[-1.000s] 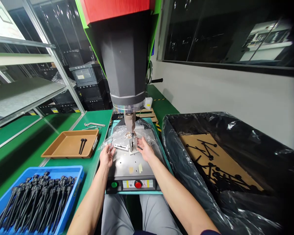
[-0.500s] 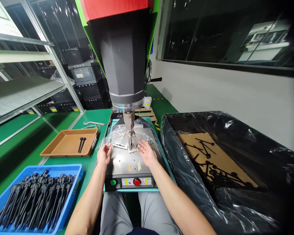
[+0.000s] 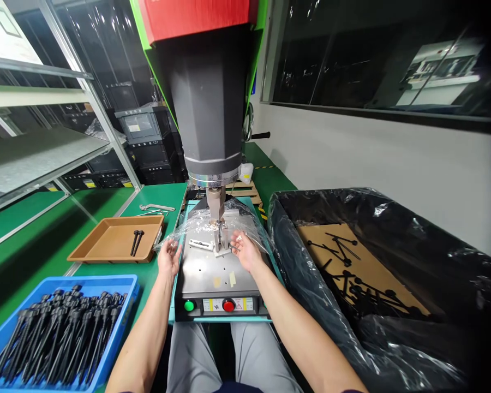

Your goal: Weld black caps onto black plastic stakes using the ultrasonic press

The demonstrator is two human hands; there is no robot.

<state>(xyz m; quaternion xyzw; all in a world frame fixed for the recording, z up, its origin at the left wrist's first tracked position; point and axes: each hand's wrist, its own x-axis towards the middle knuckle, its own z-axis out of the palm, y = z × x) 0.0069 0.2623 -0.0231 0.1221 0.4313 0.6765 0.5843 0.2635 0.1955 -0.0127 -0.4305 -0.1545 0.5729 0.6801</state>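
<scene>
A pressing machine's metal tool [image 3: 216, 204] comes down onto a small upright metal fixture [image 3: 221, 240] on a steel base plate [image 3: 207, 273]. Crumpled clear plastic film [image 3: 196, 224] spreads around the tool. Just left of the plate is my left hand [image 3: 169, 257], palm turned inward and fingers loosely curled apart, close to the film's left end. My right hand [image 3: 245, 252] is beside the fixture's right side, its fingers bent but apart. A small dark sliver shows at its fingertips; I cannot tell what it is. A white bracket [image 3: 201, 244] lies left of the fixture.
Green [image 3: 189, 305] and red [image 3: 228, 305] buttons are on the base's front. At left, a blue bin [image 3: 126, 281] holds many black long-stemmed parts; a brown tray [image 3: 110, 234] holds two. Wrenches [image 3: 157, 207] lie behind. At right, a black-lined box [image 3: 294, 267] holds more parts on cardboard.
My left hand has shifted slightly left, away from the fixture, and the film's left end reaches farther left. My right hand's fingers have curled a little more beside the fixture.
</scene>
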